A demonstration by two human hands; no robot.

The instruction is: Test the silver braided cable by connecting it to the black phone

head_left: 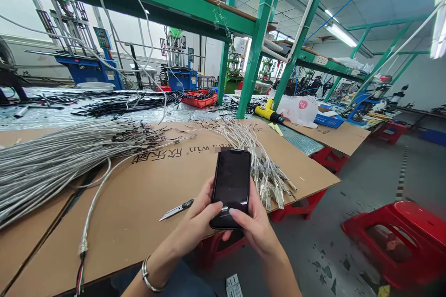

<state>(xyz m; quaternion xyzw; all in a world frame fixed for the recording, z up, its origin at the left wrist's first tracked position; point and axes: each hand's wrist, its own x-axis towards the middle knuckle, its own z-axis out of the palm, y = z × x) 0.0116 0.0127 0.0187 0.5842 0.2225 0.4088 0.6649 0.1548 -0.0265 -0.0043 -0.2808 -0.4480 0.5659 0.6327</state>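
Note:
A black phone [231, 185] with a dark screen is held upright in front of me over the table's edge. My left hand [195, 225] wraps its lower left side, thumb on the screen. My right hand [256, 225] grips the lower right side, thumb also resting on the glass. A silver bracelet [148, 277] circles my left wrist. On the cardboard sheet [139, 213] just left of the phone lies a small knife blade [176, 210]. Behind the phone lies a bundle of white cables with metal plugs [268, 171].
A big sheaf of silver braided cables [52, 162] covers the left of the table, one loose cable [94, 209] trailing toward me. Green rack posts [256, 41] rise behind. A yellow tool [265, 112] lies further back. Red plastic stools [400, 241] stand on the floor at right.

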